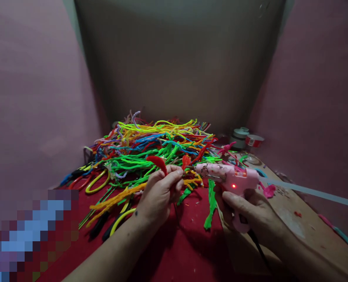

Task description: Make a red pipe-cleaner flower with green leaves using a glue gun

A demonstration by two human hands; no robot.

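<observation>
My left hand pinches a curved red pipe-cleaner piece that sticks up above the knuckles. Just beyond those fingertips shows a red-orange looped piece; whether the two red pieces join is hidden by the fingers. My right hand grips a pink hot glue gun by its handle, its red light lit. The gun's nozzle points left, close to the looped piece and the left fingertips; I cannot tell if they touch. A long translucent glue stick juts from the gun's back.
A large heap of multicoloured pipe cleaners lies behind my hands. Yellow-handled tools and scissors rest at left on the red cloth. A green piece hangs below the gun. Jars stand back right.
</observation>
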